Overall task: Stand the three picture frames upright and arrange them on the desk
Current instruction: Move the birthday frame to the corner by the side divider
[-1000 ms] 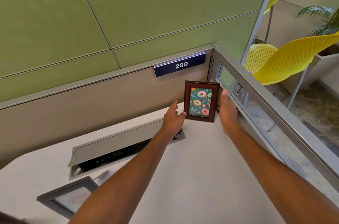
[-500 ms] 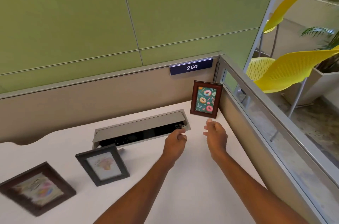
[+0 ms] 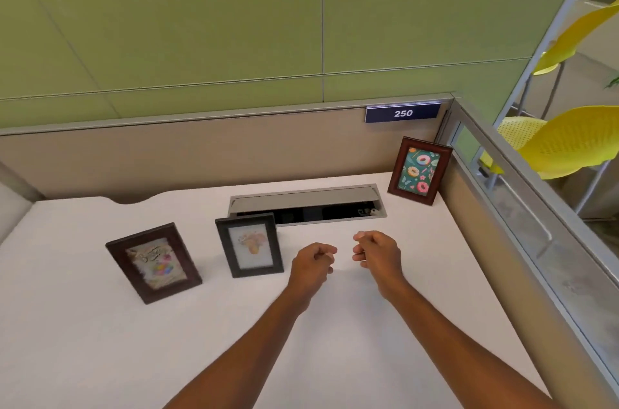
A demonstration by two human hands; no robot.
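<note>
Three picture frames are on the white desk (image 3: 335, 325). A red-brown frame with a donut picture (image 3: 419, 171) stands upright in the far right corner. A dark grey frame (image 3: 249, 245) stands mid-desk, in front of the cable box. To its left is a dark brown frame (image 3: 153, 262); I cannot tell for sure whether it stands or leans back. My left hand (image 3: 313, 263) and my right hand (image 3: 378, 251) hover over the desk right of the grey frame, fingers curled, holding nothing and touching no frame.
An open grey cable box (image 3: 306, 202) is set into the desk behind the grey frame. A beige partition with a "250" sign (image 3: 402, 113) bounds the back, a glass-topped partition (image 3: 522, 207) the right. Yellow chairs (image 3: 562, 144) stand beyond it.
Both hands let go of the donut frame in the corner and drew back toward me, fingers curling. My view swung left, bringing the other two frames into sight.
</note>
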